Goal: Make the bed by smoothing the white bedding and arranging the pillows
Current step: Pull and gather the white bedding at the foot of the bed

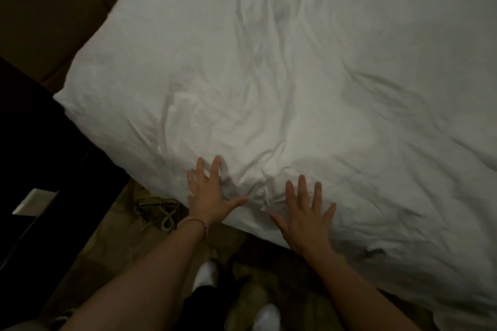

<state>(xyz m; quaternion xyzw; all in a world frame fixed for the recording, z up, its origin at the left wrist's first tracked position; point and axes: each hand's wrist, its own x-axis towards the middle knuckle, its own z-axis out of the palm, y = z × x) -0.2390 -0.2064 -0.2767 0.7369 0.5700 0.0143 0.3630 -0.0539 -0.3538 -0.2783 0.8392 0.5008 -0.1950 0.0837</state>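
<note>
From the head camera, the white bedding (282,83) covered the bed and filled most of the view, running from the near edge by the person's legs to the far right corner. It was creased all over, with the deepest folds bunched near the middle of the near edge.

The left hand (208,196) lay flat on the bedding close to that near edge, palm down, fingers spread wide and gripping nothing; its fingertips pressed into a small ridge of cloth. A thin bracelet (195,223) sat on the left wrist. The right hand (306,220) lay just to the right of it, also palm down with the fingers fanned apart, resting on the cloth and holding nothing. The two hands were near each other, not touching, with the bunched folds between them.

Below the arms, two feet in white socks (205,273) stood on the brownish floor (113,247). To the left of the bed's near corner lay a coiled pale cord (168,219) (blurred). Dark furniture (40,148) stood at the left.
</note>
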